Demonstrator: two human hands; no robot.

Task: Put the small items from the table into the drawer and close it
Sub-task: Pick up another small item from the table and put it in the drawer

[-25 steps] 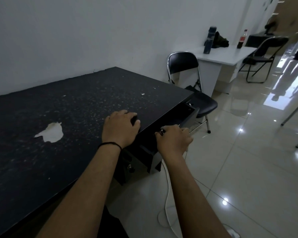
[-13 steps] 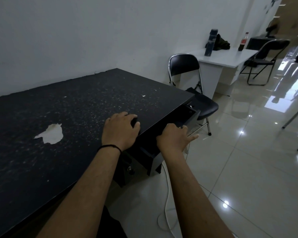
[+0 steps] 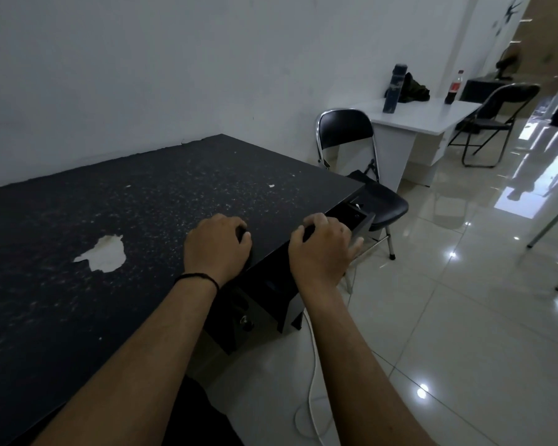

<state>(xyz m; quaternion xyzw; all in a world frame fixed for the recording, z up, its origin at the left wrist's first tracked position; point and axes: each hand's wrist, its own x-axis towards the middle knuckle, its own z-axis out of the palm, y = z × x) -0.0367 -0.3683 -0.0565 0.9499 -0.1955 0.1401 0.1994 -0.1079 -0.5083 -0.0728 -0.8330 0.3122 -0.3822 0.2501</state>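
Note:
The black speckled table (image 3: 149, 201) has a drawer (image 3: 364, 227) under its right edge, open by a narrow gap. Inside the gap I see a small white item (image 3: 357, 206) and a small dark one (image 3: 357, 216). My right hand (image 3: 322, 252) grips the top edge of the drawer front, with the fingers over the outside and the thumb toward the table. My left hand (image 3: 218, 249) rests on the tabletop near the edge with its fingers curled. A dark shape shows between its thumb and forefinger, and I cannot tell whether that is an item or the table.
A black folding chair (image 3: 348, 130) stands just past the table's far right corner. Behind it is a white desk (image 3: 432, 117) with two bottles. A white cable (image 3: 313, 365) lies on the glossy tiled floor below the drawer. A keyed lock (image 3: 247, 323) is lower down.
The drawer has slid in under the table, so the gap is much narrower. My right hand moved with the drawer front toward the table. My left hand stayed put.

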